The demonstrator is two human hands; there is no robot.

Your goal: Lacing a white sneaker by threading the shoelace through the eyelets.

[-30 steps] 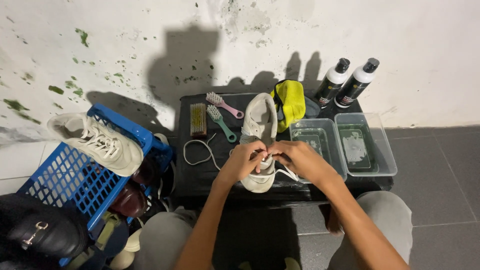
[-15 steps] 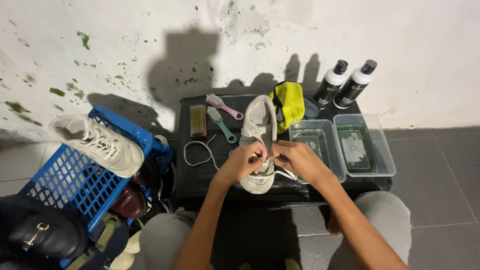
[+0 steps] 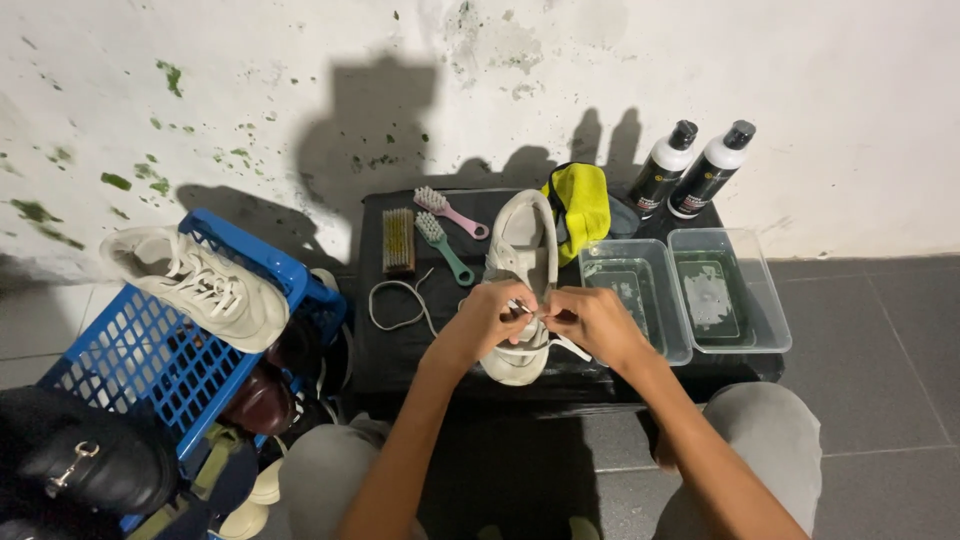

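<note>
A white sneaker (image 3: 524, 248) lies lengthwise on a low black table (image 3: 395, 345), toe toward me. My left hand (image 3: 488, 316) and my right hand (image 3: 590, 319) meet over its lace area, each pinching the white shoelace (image 3: 572, 347). A loose white lace (image 3: 395, 303) lies curled on the table to the left of the shoe. Beyond that lace lie a wooden brush (image 3: 398, 240), a pink brush (image 3: 449, 211) and a green brush (image 3: 444, 247).
Two clear tubs of water (image 3: 635, 295) (image 3: 726, 291) sit right of the shoe, behind them two black-and-white bottles (image 3: 660, 177) (image 3: 710, 179) and a yellow cloth (image 3: 582, 205). At left, a blue crate (image 3: 165, 362) carries another white sneaker (image 3: 196, 283); a black bag (image 3: 85, 462) lies near it.
My hands have shifted slightly on the shoe's laces; the shoe and everything else stay where they were.
</note>
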